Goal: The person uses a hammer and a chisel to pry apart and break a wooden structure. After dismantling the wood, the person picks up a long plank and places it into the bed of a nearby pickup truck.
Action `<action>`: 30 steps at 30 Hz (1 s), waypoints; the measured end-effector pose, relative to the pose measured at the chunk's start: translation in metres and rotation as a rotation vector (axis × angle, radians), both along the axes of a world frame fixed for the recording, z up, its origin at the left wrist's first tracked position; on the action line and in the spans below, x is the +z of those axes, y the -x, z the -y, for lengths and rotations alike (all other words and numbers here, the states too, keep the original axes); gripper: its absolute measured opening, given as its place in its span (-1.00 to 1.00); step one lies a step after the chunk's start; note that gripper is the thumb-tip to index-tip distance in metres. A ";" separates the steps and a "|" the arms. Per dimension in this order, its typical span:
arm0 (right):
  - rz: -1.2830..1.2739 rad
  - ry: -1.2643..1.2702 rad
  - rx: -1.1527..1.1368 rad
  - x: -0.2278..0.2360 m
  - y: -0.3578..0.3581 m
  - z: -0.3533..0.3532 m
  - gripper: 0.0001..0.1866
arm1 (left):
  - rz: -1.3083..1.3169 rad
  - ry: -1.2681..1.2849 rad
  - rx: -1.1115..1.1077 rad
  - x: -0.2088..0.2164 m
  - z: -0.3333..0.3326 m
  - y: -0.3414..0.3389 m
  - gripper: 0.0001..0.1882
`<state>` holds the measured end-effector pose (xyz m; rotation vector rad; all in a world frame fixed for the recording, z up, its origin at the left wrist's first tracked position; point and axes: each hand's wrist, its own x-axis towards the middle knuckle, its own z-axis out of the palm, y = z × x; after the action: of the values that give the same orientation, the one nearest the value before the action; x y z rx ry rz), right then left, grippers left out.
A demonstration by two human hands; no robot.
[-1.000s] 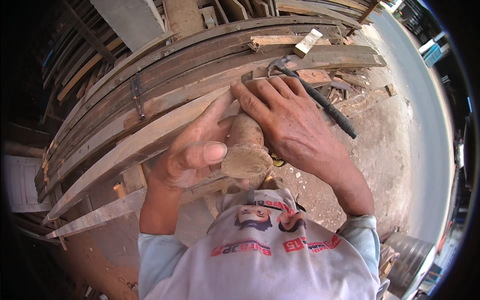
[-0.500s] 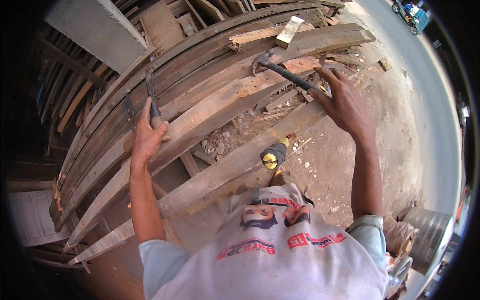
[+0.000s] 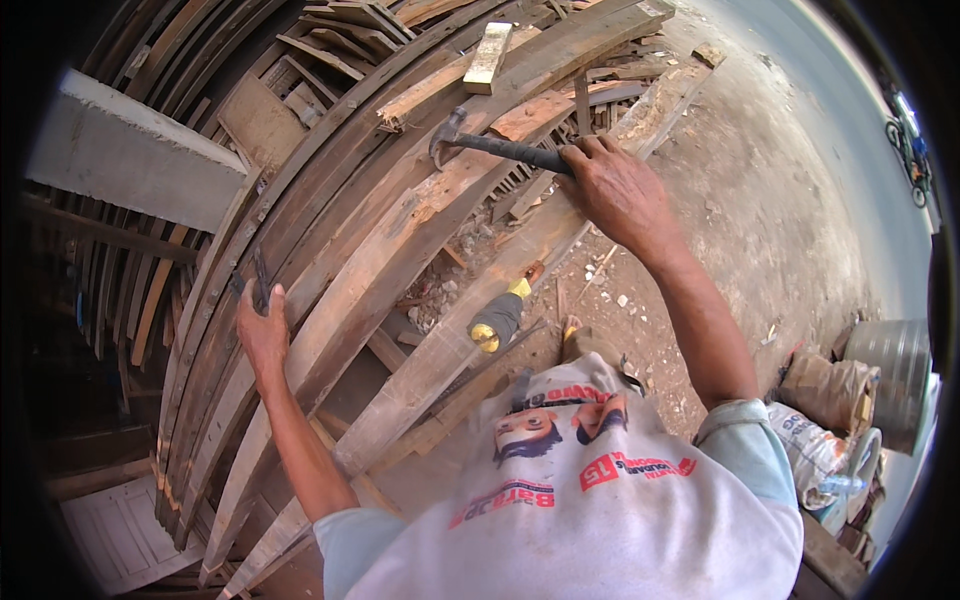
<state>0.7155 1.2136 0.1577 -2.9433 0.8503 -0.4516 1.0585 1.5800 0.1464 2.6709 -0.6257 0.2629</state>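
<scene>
My right hand [image 3: 622, 195] is wrapped around the dark grip of a claw hammer [image 3: 490, 147]. The hammer's metal head lies over the long wooden beams, at the upper middle. Farther left, my left hand [image 3: 263, 335] reaches to the outer beams, its thumb and fingers closed on a dark narrow tool [image 3: 262, 272]. The fingers partly cover that tool, so its kind is unclear. Between my arms, a black-and-yellow object with a rounded end [image 3: 497, 320] rests on the nearest beam [image 3: 420, 385].
A short pale wood block [image 3: 488, 58] lies across the far beams. Left stands a concrete post [image 3: 140, 150], with stacked planks behind. Wood scraps and rubble fill the gaps. At right are a sack [image 3: 830, 385] and a metal drum [image 3: 890, 370]; a road runs beyond.
The view has turned, shifting the beams. My right fingers have closed more firmly round the hammer. My left hand has moved from a dark-handled, chisel-like tool to the dark tool farther left.
</scene>
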 end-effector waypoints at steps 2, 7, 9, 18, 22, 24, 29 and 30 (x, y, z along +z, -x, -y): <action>0.012 0.020 -0.029 -0.004 0.003 -0.001 -0.77 | -0.206 0.219 -0.248 0.033 0.026 0.059 -0.30; 0.049 0.047 -0.090 -0.010 0.005 -0.009 -0.78 | -0.304 0.530 -1.061 0.035 0.081 0.169 -0.19; 0.075 0.095 -0.064 -0.012 0.003 -0.013 -0.77 | -0.370 0.659 -1.119 0.027 0.105 0.204 -0.26; 0.090 0.014 -0.048 -0.014 0.004 -0.006 -0.75 | -0.577 1.126 -0.873 -0.001 0.150 0.251 -0.65; 0.169 -0.070 0.009 -0.018 0.010 0.004 -0.77 | -0.503 1.050 -0.682 0.011 0.156 0.263 -0.63; 0.165 -0.084 0.034 -0.019 0.010 0.008 -0.78 | -0.473 0.970 -0.680 0.020 0.161 0.270 -0.63; 0.137 -0.095 0.046 -0.016 0.011 0.011 -0.79 | -0.470 0.893 -0.664 0.030 0.178 0.282 -0.65; 0.151 -0.107 0.065 -0.015 0.013 0.013 -0.80 | -0.492 0.939 -0.660 0.025 0.176 0.285 -0.65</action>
<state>0.7020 1.2007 0.1430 -2.7880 0.7352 -0.5964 0.7740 1.4039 0.1719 1.4526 -0.8830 -0.2372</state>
